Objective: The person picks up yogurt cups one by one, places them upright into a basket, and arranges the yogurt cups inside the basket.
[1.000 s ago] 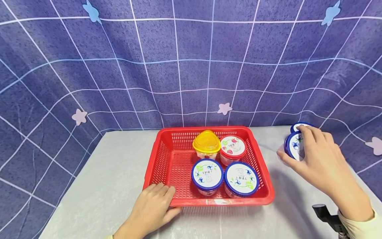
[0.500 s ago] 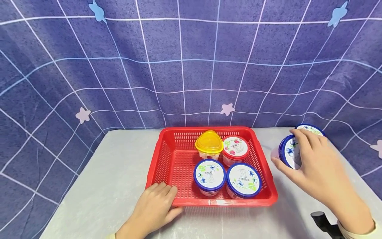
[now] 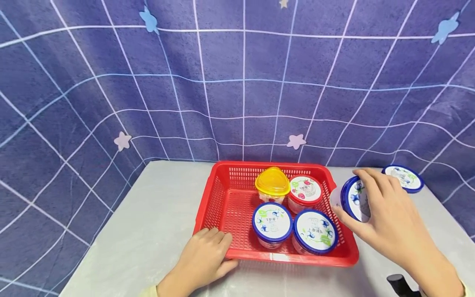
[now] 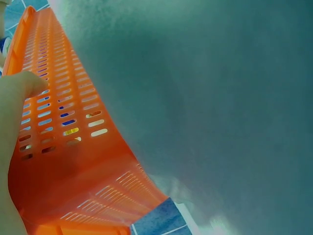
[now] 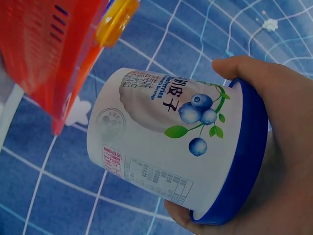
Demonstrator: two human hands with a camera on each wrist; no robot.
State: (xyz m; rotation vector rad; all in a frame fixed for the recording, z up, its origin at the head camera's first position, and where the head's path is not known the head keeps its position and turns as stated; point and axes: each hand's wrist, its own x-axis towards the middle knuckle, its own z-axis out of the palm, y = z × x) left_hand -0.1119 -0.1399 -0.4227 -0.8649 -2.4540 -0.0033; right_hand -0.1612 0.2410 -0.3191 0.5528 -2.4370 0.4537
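My right hand (image 3: pixel 389 218) grips a white yogurt cup (image 5: pixel 156 142) by its blue lid, tilted on its side in the air just right of the red basket (image 3: pixel 233 206). Blueberries are printed on the cup's side in the right wrist view. My left hand (image 3: pixel 202 258) holds the basket's near left corner, fingers over the rim and thumb outside against the perforated wall. Inside the basket are two blue-lidded cups (image 3: pixel 272 222), a red-lidded cup (image 3: pixel 305 192) and a cup with a yellow heart-shaped lid (image 3: pixel 272 181).
Another blue-lidded cup (image 3: pixel 403 178) stands at the back right of the grey table (image 3: pixel 148 214), behind my right hand. A blue curtain with white grid lines (image 3: pixel 259 99) hangs along the table's back and sides.
My right hand has lifted the blueberry cup away from the other one at the back right and brought it left, close to the basket. The left hand keeps its hold on the rim.
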